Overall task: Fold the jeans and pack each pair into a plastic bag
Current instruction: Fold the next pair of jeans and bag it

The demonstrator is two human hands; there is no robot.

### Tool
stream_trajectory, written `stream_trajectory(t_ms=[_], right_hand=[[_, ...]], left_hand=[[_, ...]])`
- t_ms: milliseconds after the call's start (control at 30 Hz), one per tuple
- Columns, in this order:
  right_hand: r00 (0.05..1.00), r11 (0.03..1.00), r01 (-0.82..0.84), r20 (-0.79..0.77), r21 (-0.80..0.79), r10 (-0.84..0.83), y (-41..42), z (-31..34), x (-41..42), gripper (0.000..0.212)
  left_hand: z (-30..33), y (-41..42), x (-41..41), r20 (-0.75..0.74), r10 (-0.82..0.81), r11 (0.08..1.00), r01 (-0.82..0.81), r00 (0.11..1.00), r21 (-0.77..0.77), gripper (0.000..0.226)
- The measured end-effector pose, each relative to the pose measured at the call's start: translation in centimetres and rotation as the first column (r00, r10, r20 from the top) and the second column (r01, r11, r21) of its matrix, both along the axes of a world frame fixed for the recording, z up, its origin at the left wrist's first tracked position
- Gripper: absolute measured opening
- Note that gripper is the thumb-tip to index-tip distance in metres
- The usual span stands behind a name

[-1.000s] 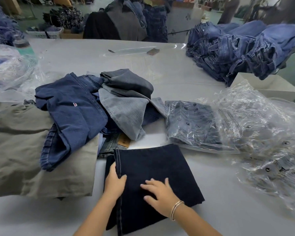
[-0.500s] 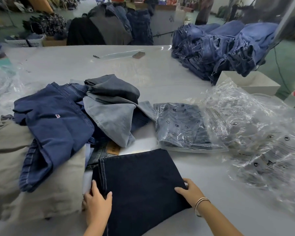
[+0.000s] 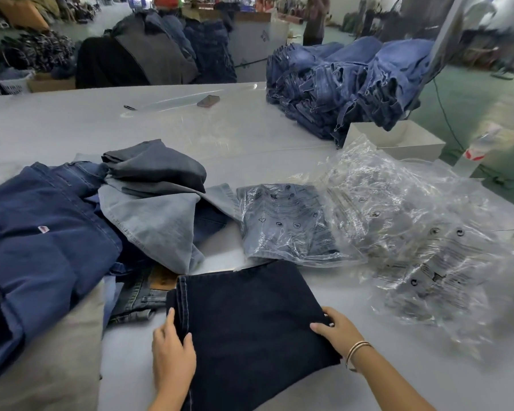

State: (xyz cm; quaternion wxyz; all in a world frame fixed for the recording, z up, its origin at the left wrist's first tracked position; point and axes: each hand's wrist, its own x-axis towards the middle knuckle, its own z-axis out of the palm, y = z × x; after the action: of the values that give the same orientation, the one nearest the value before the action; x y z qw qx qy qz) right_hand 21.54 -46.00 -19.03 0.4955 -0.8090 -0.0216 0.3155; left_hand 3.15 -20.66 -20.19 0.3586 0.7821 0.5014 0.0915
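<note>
The left hand (image 3: 172,351) is laid against the left edge of the folded dark jeans (image 3: 250,327), its thumb pressed on top of the fabric beside the stitched seam and its fingers placed along the outer side of the fold; how far the fingers curl beneath cannot be told. The right hand (image 3: 337,329) is set at the right edge of the same pair, the thumb lying on top and the fingers tucked under the cloth, so the edge is pinched. A thin bangle is worn at the right wrist. The jeans are folded into a flat, roughly square block of near-black, matte denim, and are placed at the near middle of the smooth pale table (image 3: 190,132).

Just beyond them, a bagged pair of jeans (image 3: 285,223) is seen in glossy, creased clear plastic printed with small symbols and text. To the right, a loose heap of empty plastic bags (image 3: 422,232) is spread, crinkled and shiny. To the left, unfolded garments are piled: a soft mid-blue denim pair (image 3: 42,232), a light grey-blue piece (image 3: 158,221), a charcoal piece (image 3: 158,167), and a pair with a brown leather patch (image 3: 161,281). A khaki cloth (image 3: 57,351) is laid beneath them. At the far right, a tall stack of frayed blue jeans (image 3: 347,84) is kept beside a white box (image 3: 398,140).
</note>
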Motion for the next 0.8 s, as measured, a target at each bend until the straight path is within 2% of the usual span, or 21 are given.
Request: stream_trajectory(t_ms=[67,133,200,300,333,467,533,567,667,733,767,800], right_hand=[[0.987,0.994,0.104,0.131,-0.041,-0.098,-0.1,0.4,2.3,0.017],[0.927,0.955,0.296,0.242,0.0,-0.287,-0.3,1.6,5.5,0.019],[0.857,0.902,0.426,0.289,0.069,-0.427,-0.3,3.2,9.1,0.023],[0.748,0.762,0.602,0.164,0.239,-0.643,0.5,4.6,14.9,0.021],[0.728,0.725,0.64,0.098,0.256,-0.678,0.7,4.7,16.4,0.027],[0.747,0.719,0.662,-0.113,0.21,-0.655,1.4,3.5,19.7,0.053],[0.735,0.713,0.678,-0.141,0.178,-0.663,1.8,3.3,20.3,0.056],[0.736,0.716,0.676,-0.135,0.174,-0.663,2.0,3.4,20.5,0.052],[0.729,0.703,0.681,-0.093,0.205,-0.679,2.5,4.1,20.7,0.013],[0.711,0.69,0.683,0.001,0.237,-0.704,3.1,4.9,20.3,0.007],[0.723,0.717,0.649,0.088,0.255,-0.686,3.6,5.7,19.7,0.002],[0.726,0.746,0.609,0.191,0.269,-0.661,4.1,6.6,19.0,0.015]], left_hand=[[-0.2,0.1,0.3,-0.022,0.012,1.0,-0.012,1.0,0.001,0.067],[-0.7,0.2,0.4,-0.042,0.02,1.0,-0.019,0.999,0.013,0.068],[-1.1,0.3,0.3,-0.061,0.019,0.999,-0.017,0.998,0.033,0.067],[-1.7,0.3,0.3,-0.08,0.012,0.997,-0.006,0.997,0.077,0.066],[-1.8,0.3,0.4,-0.08,0.012,0.996,-0.004,0.997,0.094,0.065],[-2.5,0.2,0.4,-0.082,0.014,0.987,-0.001,0.997,0.159,0.062],[-2.8,0.1,0.5,-0.07,0.008,0.98,0.006,0.998,0.197,0.061],[-2.9,0.2,0.5,-0.062,0.007,0.979,0.006,0.998,0.205,0.061],[-3.1,0.3,0.3,-0.06,0.006,0.981,0.006,0.998,0.193,0.06],[-3.0,0.3,0.3,-0.064,-0.006,0.983,0.017,0.998,0.183,0.059],[-2.9,0.4,0.3,-0.067,-0.012,0.984,0.024,0.998,0.178,0.059],[-2.8,0.3,0.3,-0.071,-0.016,0.985,0.028,0.997,0.173,0.058]])
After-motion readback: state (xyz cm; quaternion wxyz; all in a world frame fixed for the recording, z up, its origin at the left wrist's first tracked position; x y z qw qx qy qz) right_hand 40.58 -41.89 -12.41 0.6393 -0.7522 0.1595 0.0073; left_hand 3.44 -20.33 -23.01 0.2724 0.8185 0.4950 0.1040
